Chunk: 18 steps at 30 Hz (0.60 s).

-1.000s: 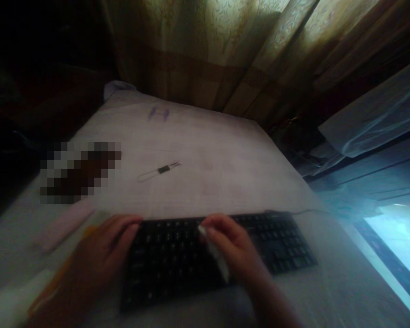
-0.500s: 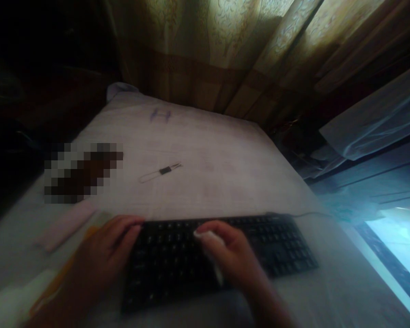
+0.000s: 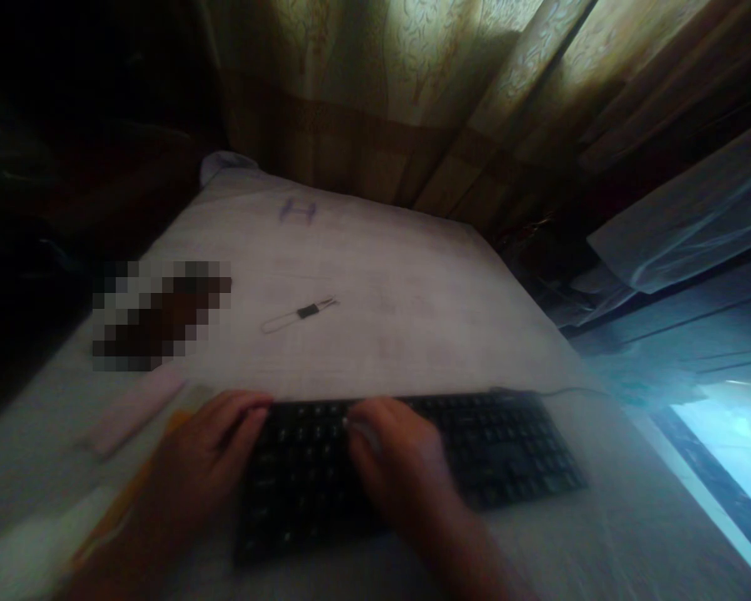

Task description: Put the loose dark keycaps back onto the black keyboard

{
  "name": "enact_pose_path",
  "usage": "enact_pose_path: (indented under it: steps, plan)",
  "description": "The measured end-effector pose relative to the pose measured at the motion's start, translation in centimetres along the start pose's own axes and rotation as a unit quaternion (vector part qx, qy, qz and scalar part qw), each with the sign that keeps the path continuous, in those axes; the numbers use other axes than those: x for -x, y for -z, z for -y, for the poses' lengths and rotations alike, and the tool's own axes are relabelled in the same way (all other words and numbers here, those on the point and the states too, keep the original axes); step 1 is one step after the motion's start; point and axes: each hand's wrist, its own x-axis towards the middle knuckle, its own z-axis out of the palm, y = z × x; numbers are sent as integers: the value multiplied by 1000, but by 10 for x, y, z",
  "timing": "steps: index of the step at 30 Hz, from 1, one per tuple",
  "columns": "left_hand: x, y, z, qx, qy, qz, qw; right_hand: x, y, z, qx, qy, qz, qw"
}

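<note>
A black computer keyboard [image 3: 497, 455] with a cable lies across the cloth-covered surface. My left hand [image 3: 209, 455] is at its left end, the fingers closed on the upper left corner. Above the keys, left of the middle, is my right hand [image 3: 397, 459], its fingers pinched on a small white wad [image 3: 364, 432] that looks like tissue or cloth. Most of the wad is hidden by the fingers. The right fingertips are over the upper key rows; blur keeps me from telling whether the wad touches the keys.
Beyond the keyboard lies a thin looped item with a small black block [image 3: 308, 311]. A pink strip [image 3: 138, 409], an orange item [image 3: 122, 505] and white material [image 3: 43, 538] are at the left. A pixelated patch covers something there. A patterned curtain [image 3: 375, 100] hangs behind.
My right hand has moved slightly left over the keys, and less of the white wad shows. My left hand stays at the keyboard's left end. The view has shifted a little.
</note>
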Motion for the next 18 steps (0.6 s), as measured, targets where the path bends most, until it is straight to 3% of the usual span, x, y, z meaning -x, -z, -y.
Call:
enact_pose_path:
  steps: [7,18]
  plan:
    - [-2,1,-2,6,0,3,1000,-3,-4,4,33,-7,23,999]
    - [1,1,2,8,-5,4,1000,4,0,7,-18,-32,48,998]
